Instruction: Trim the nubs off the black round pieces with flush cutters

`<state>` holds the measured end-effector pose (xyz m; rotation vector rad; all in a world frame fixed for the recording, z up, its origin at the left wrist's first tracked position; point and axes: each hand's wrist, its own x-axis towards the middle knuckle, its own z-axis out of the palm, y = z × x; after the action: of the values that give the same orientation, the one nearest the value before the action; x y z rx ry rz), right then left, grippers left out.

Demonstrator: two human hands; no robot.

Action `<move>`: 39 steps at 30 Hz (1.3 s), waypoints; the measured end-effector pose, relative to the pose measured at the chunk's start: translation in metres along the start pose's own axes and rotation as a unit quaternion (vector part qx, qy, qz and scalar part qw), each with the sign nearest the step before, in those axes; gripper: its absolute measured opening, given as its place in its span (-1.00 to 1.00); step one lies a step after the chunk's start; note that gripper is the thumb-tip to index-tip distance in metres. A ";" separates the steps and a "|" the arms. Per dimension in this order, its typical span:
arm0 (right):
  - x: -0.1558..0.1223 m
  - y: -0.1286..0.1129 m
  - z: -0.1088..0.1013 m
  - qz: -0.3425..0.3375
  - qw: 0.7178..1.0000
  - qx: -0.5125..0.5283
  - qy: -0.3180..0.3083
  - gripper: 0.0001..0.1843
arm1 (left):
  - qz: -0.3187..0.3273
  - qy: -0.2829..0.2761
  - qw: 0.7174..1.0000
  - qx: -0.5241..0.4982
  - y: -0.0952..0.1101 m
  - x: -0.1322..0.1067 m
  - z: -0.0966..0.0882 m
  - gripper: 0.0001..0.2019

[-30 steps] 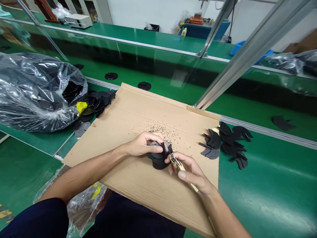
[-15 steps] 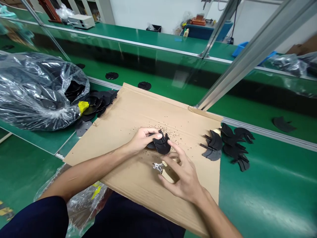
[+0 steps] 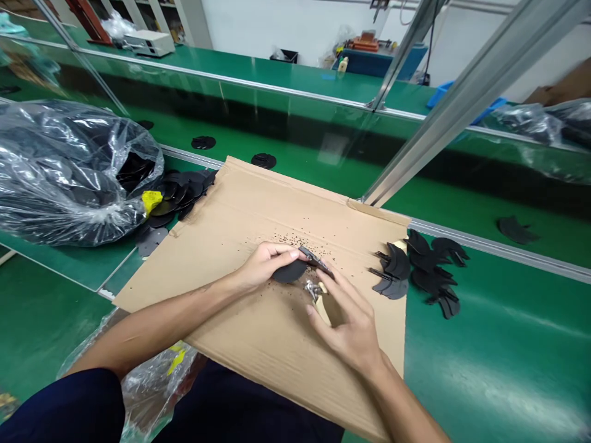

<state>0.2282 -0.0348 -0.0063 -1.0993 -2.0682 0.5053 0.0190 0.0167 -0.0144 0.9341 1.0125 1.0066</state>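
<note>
My left hand [image 3: 261, 266] is closed on a flat, round black plastic part [image 3: 289, 272], with the thumb on top. A narrower black piece [image 3: 316, 260], seen nearly edge-on, reaches from this thumb to the fingers of my right hand [image 3: 354, 320]; whether it is joined to the round part I cannot tell. Cutting pliers [image 3: 320, 304] with cream handles rest in the curl of my right hand, their metal jaws pointing towards the black part. Beneath both hands, small black bits [image 3: 298, 239] are scattered over the cardboard sheet [image 3: 258, 332].
Curved black parts [image 3: 392, 271] lie at the cardboard's right edge, with more [image 3: 434, 264] on the green table beside them. Leftward are loose black discs [image 3: 184, 187] and a large plastic bag [image 3: 69, 178]. A slanting metal post [image 3: 429, 117] rises behind the cardboard.
The black part has been turned, so one piece now shows edge-on and a round face shows beside it. The right fingers have moved up onto the edge-on piece, and the pliers have swung with them.
</note>
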 end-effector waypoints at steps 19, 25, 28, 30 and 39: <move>0.015 0.001 -0.009 0.361 0.802 0.475 0.024 -0.48 | 0.231 0.156 0.960 0.006 0.008 0.006 -0.021 -0.75; 0.017 -0.001 -0.008 0.363 0.802 0.475 0.006 -0.49 | 0.274 0.129 0.953 0.011 0.005 0.005 -0.019 -0.70; 0.016 -0.002 -0.008 0.358 0.809 0.466 -0.002 -0.50 | 0.271 0.120 0.953 0.055 0.002 0.004 -0.016 -0.73; 0.015 -0.003 -0.008 0.355 0.819 0.452 -0.008 -0.49 | 0.258 0.080 0.958 0.097 0.001 0.002 -0.014 -0.66; 0.011 -0.002 -0.007 0.341 0.843 0.415 -0.038 -0.44 | 0.274 0.040 0.924 0.262 -0.004 -0.006 -0.008 -0.71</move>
<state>0.2285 -0.0265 0.0046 -1.2109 -1.1807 1.6284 0.0106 0.0111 -0.0186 1.6982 1.1419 1.2644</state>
